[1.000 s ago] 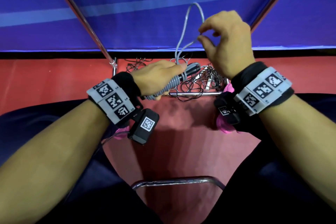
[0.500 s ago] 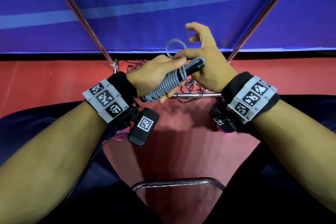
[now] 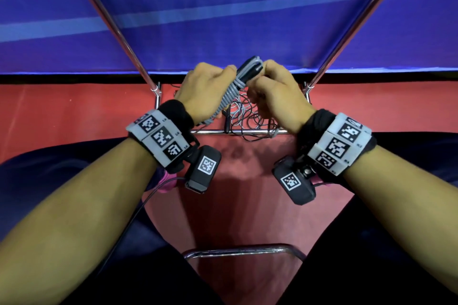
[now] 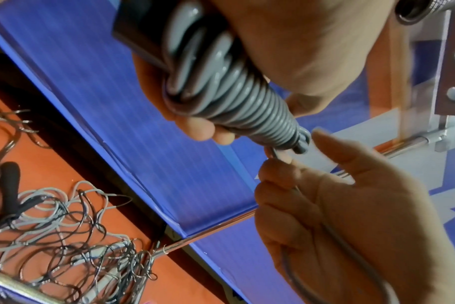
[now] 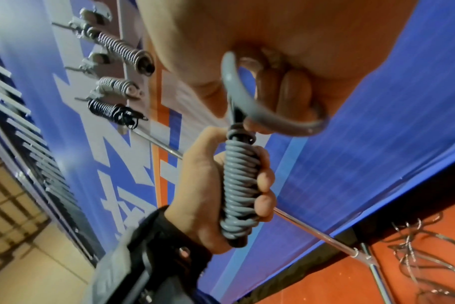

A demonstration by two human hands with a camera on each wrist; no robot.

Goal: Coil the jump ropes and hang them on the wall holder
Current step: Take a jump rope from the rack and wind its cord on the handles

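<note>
Blue banner [image 3: 247, 32] above red floor [image 3: 74, 119]. Left hand [image 3: 203, 91] grips the grey jump rope [image 3: 229, 94], coiled tightly around its black handle [image 3: 249, 68]; right hand [image 3: 275, 99] pinches the rope's loose end [image 5: 230, 78] beside the coil's top.

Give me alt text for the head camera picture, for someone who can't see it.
The left hand grips a jump rope with grey cord wound tightly round its black handles; the right hand holds the cord at the top. Below them, tangled ropes lie by a metal rail on red floor, before a blue banner.
</note>
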